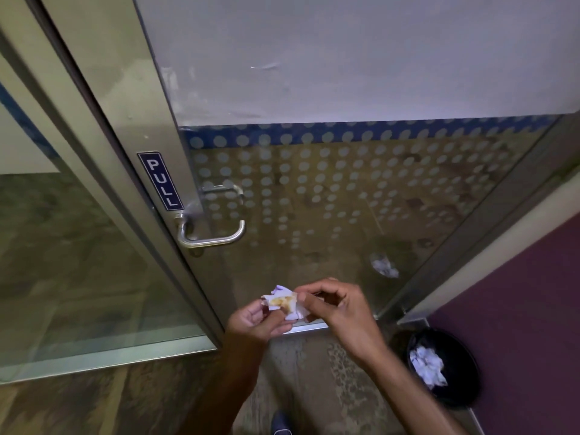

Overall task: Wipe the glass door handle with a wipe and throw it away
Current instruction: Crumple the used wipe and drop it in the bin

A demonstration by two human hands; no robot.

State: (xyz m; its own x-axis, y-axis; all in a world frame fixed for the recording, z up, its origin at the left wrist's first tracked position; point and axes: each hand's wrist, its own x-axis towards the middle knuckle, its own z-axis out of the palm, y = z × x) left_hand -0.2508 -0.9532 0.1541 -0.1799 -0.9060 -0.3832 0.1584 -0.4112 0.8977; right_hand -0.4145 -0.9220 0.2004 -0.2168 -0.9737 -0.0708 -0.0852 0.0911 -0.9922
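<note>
1. Your left hand (260, 318) sits low in the middle of the view, palm turned up, its fingers curled narrow around the lower left edge of the wipe (284, 304).
2. Your right hand (337, 309) comes in from the right, thumb and forefinger pinched on the wipe's right edge, the other fingers bent loosely above it.
3. The wipe is held between the fingertips of both hands, spread partly open and crumpled, with a brown stain on the face turned toward you.
4. The door handle (212, 235) is above and to the left of your left fingers, well apart from them. It is a metal loop fixed to the door's frame, and neither hand touches it.
5. A blue PULL sign (160, 181) is stuck on the frame just above the handle.
6. The glass door (345, 189) stands behind your fingers, frosted on top and dotted lower down.
7. The bin (448, 368), black-lined, stands on the floor to the right of and below your right wrist, against the purple wall (518, 293). Crumpled white paper (428, 365) lies inside it.
8. The tip of a dark shoe (281, 423) shows at the bottom edge, below both hands.
</note>
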